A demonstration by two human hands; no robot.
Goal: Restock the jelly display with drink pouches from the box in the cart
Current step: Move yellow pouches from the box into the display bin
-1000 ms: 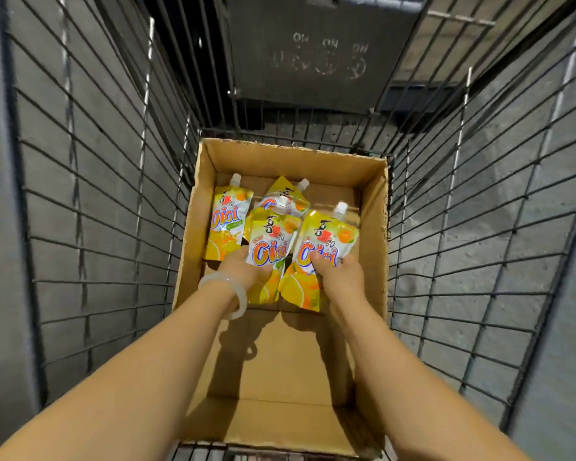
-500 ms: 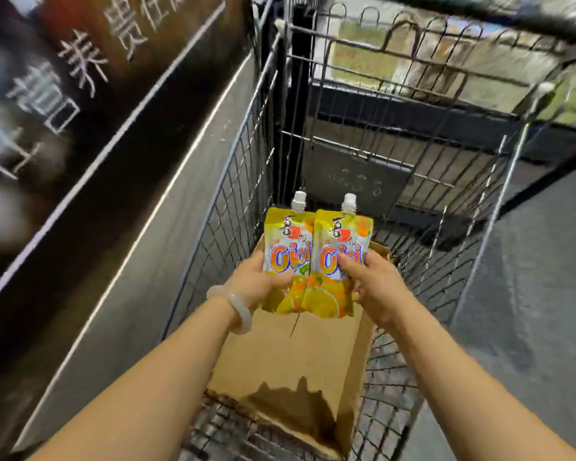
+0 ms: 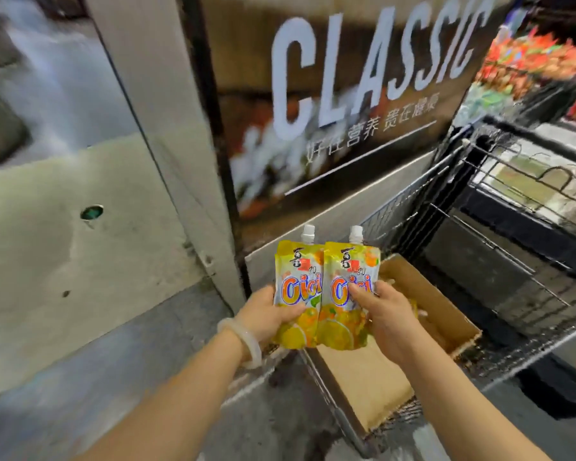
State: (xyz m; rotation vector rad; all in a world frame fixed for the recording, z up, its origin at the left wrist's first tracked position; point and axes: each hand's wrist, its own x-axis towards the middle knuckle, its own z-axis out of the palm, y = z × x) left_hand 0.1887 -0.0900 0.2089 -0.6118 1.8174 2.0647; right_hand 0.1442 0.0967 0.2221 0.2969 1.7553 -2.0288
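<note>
Our left hand grips one drink pouch by its lower left side, thumb across the front, and our right hand grips a second pouch the same way from the right, fingers pressed over the printed letters. We hold both upright, side by side, their edges overlapping in the middle, above the near left corner of the cart.

Largest in our view is the dark panel ahead, with big white letters and a line of smaller characters under it. To its left stands a pale wall with a small round hole. The wire cart fills the right side, close against the panel's base. Inside it sits the cardboard box, open at the top, its near flap bare; a bit of yellow shows just behind our right hand, too hidden to tell what it is. Far up on the right we see a blurred shelf of red and orange packets.

Each pouch is yellow with orange fruit pictures and a white cap on top. A pale bangle circles our left wrist.
</note>
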